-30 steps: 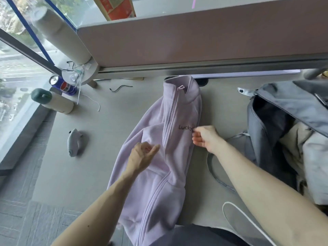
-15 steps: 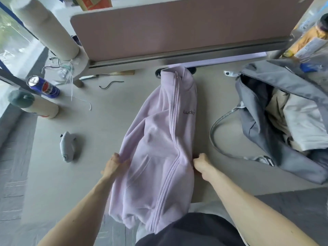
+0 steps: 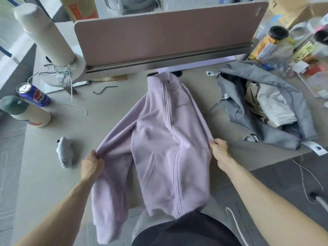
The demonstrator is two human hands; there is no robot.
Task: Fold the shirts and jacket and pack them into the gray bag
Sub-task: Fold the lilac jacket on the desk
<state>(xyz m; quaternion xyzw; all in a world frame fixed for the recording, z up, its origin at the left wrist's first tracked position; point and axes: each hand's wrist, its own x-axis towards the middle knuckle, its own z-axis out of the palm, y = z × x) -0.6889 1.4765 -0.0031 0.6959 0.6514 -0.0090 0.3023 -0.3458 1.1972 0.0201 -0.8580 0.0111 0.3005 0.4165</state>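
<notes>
**Jacket pulled wide for folding, both hands gripping its sides**

The lilac jacket [image 3: 165, 148] lies zipped, front up, in the centre of the frame on the table [image 3: 53, 174]. Its collar points toward the top and its hem hangs over the near edge. Half a second ago it was a narrow bundle. Now the left hand [image 3: 92, 165], lower left of centre, has drawn a sleeve outward with fingers curled round bunched cloth. The right hand [image 3: 220, 151], right of centre, pinches the jacket's side edge. The gray bag [image 3: 239, 110] sits open at upper right, apart from the jacket, with pale garments [image 3: 273, 107] inside. This looks like flattening before the first fold, so packing the jacket is still to come.
</notes>
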